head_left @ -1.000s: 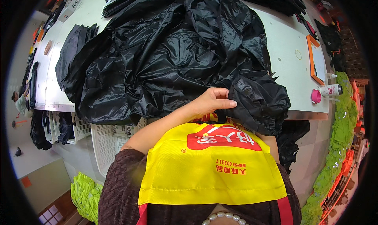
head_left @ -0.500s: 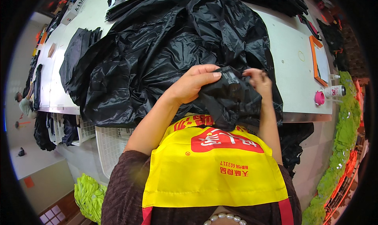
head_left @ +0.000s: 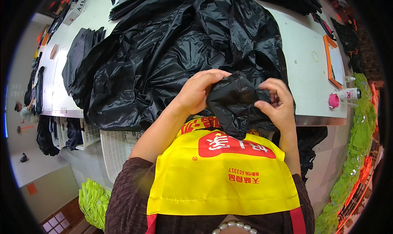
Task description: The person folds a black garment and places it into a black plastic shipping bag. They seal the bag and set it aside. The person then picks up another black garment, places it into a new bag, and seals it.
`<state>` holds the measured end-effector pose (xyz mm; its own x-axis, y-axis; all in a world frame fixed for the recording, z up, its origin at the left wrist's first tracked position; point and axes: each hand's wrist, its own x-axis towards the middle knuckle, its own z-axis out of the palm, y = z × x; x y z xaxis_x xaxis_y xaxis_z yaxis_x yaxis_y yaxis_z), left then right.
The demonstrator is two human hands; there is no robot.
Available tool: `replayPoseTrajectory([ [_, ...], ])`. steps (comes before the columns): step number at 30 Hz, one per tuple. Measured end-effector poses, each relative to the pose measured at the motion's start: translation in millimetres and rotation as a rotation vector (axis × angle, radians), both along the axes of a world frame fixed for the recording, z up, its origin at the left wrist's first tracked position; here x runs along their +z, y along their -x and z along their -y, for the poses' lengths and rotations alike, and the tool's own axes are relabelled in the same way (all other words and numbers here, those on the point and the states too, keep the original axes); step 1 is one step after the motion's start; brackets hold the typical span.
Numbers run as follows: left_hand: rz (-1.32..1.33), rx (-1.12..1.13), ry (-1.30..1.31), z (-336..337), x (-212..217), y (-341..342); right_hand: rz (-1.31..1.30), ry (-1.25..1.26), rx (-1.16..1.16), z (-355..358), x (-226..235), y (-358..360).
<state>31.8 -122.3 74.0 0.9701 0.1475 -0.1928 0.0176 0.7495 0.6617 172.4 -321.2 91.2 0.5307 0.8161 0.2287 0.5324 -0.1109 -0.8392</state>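
Fabric — black, glossy — is lying bunched over the white table; the left hand is pinching a fold, the right hand is hovering half-curled beside it, any hold being unclear.

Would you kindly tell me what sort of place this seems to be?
Probably a garment workshop: black fabric lies heaped on a white table, a white crate stands by its near edge, and lime-green fabric is piled along the right.
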Motion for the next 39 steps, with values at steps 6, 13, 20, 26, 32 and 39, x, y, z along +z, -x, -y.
replayPoseTrajectory([
  [6,-0.04,0.029,0.002,7,-2,1,0.043,-0.07,0.11,-31,34,11],
  [13,-0.003,0.03,-0.182,15,4,4,0.041,-0.268,0.124,-54,11,10],
  [20,-0.07,-0.032,-0.039,24,13,5,-0.413,-0.262,-0.048,-45,7,5],
  [26,-0.042,-0.089,-0.031,24,5,4,-0.513,-0.074,0.077,-38,14,4],
  [32,-0.102,-0.058,-0.05,27,6,-1,0.169,-0.244,0.033,-43,5,5],
  [39,-0.144,0.116,0.254,9,-19,-9,-0.534,-0.122,-0.087,-9,-8,-46],
])
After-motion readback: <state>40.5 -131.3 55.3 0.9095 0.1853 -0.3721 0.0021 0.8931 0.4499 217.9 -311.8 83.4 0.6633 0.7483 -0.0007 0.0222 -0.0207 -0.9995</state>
